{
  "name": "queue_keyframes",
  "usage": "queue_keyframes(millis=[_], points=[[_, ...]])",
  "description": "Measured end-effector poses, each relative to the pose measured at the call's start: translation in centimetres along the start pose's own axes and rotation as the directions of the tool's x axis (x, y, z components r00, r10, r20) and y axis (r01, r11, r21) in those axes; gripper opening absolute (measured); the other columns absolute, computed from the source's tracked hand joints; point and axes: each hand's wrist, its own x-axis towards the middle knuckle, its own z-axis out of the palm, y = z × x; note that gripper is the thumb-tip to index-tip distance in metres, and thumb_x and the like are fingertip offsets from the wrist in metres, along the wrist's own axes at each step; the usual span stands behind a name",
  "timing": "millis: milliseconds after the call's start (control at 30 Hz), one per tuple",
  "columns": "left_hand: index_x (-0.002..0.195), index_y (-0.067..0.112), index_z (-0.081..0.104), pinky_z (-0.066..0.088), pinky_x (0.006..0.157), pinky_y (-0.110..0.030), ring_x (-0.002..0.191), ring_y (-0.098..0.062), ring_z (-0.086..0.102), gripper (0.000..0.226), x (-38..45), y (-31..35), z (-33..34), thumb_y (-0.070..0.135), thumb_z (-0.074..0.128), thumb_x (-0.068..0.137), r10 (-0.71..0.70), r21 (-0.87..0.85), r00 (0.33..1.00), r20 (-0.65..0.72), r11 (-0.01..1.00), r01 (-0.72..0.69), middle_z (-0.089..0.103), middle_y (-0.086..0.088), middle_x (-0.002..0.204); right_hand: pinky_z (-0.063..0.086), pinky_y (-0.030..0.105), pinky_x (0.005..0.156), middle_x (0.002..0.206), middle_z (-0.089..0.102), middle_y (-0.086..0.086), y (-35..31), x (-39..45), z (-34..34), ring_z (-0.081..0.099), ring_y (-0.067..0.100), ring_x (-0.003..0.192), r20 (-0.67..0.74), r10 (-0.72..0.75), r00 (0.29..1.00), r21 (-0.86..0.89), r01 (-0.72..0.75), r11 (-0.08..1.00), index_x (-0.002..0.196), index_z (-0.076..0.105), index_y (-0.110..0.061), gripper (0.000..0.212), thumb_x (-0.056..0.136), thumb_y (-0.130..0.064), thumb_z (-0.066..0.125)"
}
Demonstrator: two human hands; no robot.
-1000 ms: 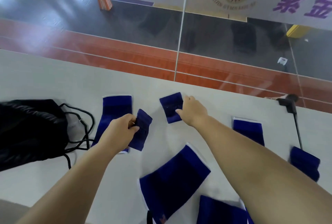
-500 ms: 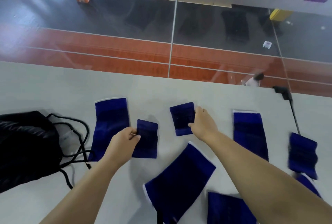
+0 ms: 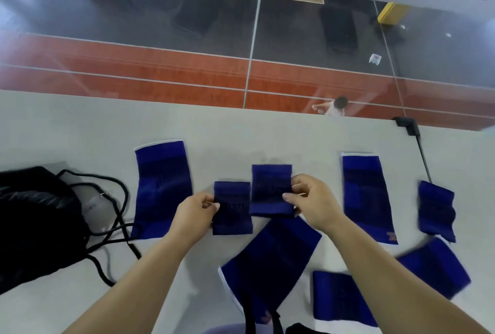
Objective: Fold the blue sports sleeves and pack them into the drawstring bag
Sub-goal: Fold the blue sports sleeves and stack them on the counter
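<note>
My left hand (image 3: 195,212) pinches the left edge of a small blue sleeve (image 3: 232,207). My right hand (image 3: 312,201) grips the right edge of a second small blue sleeve (image 3: 270,190), side by side with the first above the white table (image 3: 80,130). The black drawstring bag (image 3: 34,224) lies at the left with its cords (image 3: 117,229) spread out. Several more blue sleeves lie flat: a long sleeve (image 3: 162,189) left of my hands, a tilted sleeve (image 3: 270,261) below them, and another long sleeve (image 3: 367,197) at the right.
A crumpled sleeve (image 3: 436,210) and two more sleeves (image 3: 434,266) (image 3: 340,299) lie at the right and near edge. A black cable with its plug (image 3: 408,124) runs along the far right. Beyond the table is a glass wall over a gym floor.
My right hand has taken hold of the second small sleeve and drawn it nearer, next to the one in my left hand. The view has tilted down.
</note>
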Motion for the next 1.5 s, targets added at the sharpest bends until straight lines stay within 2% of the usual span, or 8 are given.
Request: queue_keyframes(millis=[200, 300, 533, 833, 1033, 1167, 1300, 1500], points=[[0.090, 0.013, 0.066, 0.058, 0.069, -0.034, 0.080, -0.026, 0.069, 0.021, 0.1, 0.2, -0.1, 0.009, 0.046, 0.096, -0.056, -0.108, 0.997, 0.049, 0.992, 0.061, 0.071, -0.011, 0.086, 0.051, 0.027, 0.051, 0.075, 0.060, 0.005, -0.6, 0.9, 4.9, 0.058, 0.016, 0.059, 0.208, 0.021, 0.978, -0.051, -0.010, 0.999, 0.087, 0.060, -0.016, 0.017, 0.086, 0.001, 0.061], [0.098, 0.013, 0.067, 0.059, 0.078, -0.043, 0.086, -0.030, 0.068, 0.023, 0.2, 0.1, -0.4, 0.010, 0.044, 0.095, -0.068, -0.096, 0.995, 0.077, 0.993, 0.075, 0.071, -0.014, 0.092, 0.056, 0.042, 0.071, 0.078, 0.061, 0.001, 0.2, 1.8, 6.7, 0.061, 0.023, 0.073, 0.184, 0.072, 0.980, -0.208, -0.032, 0.978, 0.081, 0.057, -0.018, 0.014, 0.083, -0.008, 0.066], [0.095, 0.017, 0.061, 0.057, 0.081, -0.038, 0.086, -0.019, 0.066, 0.015, 0.0, 0.3, -0.1, 0.021, 0.069, 0.083, -0.033, 0.055, 0.997, 0.062, 0.998, 0.030, 0.069, -0.003, 0.092, 0.048, 0.034, 0.078, 0.095, 0.063, 0.005, 0.7, 1.8, 8.5, 0.059, 0.021, 0.088, 0.070, 0.094, 0.993, -0.400, -0.059, 0.915, 0.097, 0.055, -0.012, 0.024, 0.080, -0.019, 0.071], [0.099, 0.012, 0.056, 0.055, 0.086, -0.036, 0.093, -0.019, 0.067, 0.014, -1.0, 1.3, -0.5, 0.006, 0.061, 0.087, 0.066, -0.119, 0.991, 0.116, 0.992, -0.052, 0.071, -0.004, 0.096, 0.050, 0.034, 0.094, 0.105, 0.067, 0.003, -0.1, 1.6, 6.9, 0.063, 0.016, 0.096, 0.246, 0.111, 0.963, -0.055, -0.101, 0.993, 0.112, 0.060, -0.013, 0.031, 0.084, -0.002, 0.065], [0.114, 0.023, 0.046, 0.057, 0.084, -0.038, 0.089, -0.021, 0.070, 0.035, -1.2, 2.0, -0.6, 0.013, 0.065, 0.086, 0.052, -0.302, 0.999, -0.007, 0.952, -0.051, 0.073, -0.009, 0.091, 0.050, 0.013, 0.069, 0.087, 0.068, 0.000, -1.3, -0.1, 5.3, 0.066, 0.012, 0.080, 0.134, -0.017, 0.991, 0.090, 0.005, 0.996, 0.111, 0.047, -0.019, 0.036, 0.084, -0.008, 0.068], [0.117, 0.035, 0.047, 0.055, 0.075, -0.026, 0.088, -0.016, 0.068, 0.045, -1.7, 2.3, -0.1, 0.011, 0.068, 0.084, 0.155, -0.174, 0.987, 0.031, 0.974, -0.147, 0.070, -0.004, 0.092, 0.052, 0.016, 0.074, 0.092, 0.069, 0.001, -1.3, -1.0, 4.9, 0.066, 0.011, 0.081, 0.122, -0.152, 0.981, 0.006, 0.153, 0.988, 0.131, 0.038, -0.033, 0.061, 0.083, -0.011, 0.069], [0.124, 0.027, 0.051, 0.054, 0.078, -0.021, 0.094, -0.009, 0.064, 0.060, -1.9, 2.2, 0.2, 0.001, 0.073, 0.075, 0.221, -0.010, 0.969, 0.112, 0.975, -0.221, 0.064, 0.009, 0.100, 0.044, 0.007, 0.073, 0.099, 0.060, -0.014, -1.3, -1.2, 4.6, 0.058, 0.000, 0.082, 0.175, -0.188, 0.967, -0.196, 0.221, 0.955, 0.134, 0.048, -0.022, 0.060, 0.080, -0.011, 0.072], [0.103, 0.029, 0.065, 0.044, 0.085, -0.026, 0.093, -0.013, 0.055, 0.031, -1.9, 2.2, 0.2, 0.011, 0.070, 0.078, 0.378, 0.235, 0.924, 0.050, 0.895, -0.379, 0.062, 0.011, 0.095, 0.035, 0.017, 0.074, 0.091, 0.053, -0.005, -1.1, -1.1, 5.0, 0.046, 0.010, 0.082, 0.082, -0.274, 0.958, -0.377, 0.284, 0.882, 0.102, 0.066, -0.019, 0.028, 0.075, -0.017, 0.074]])
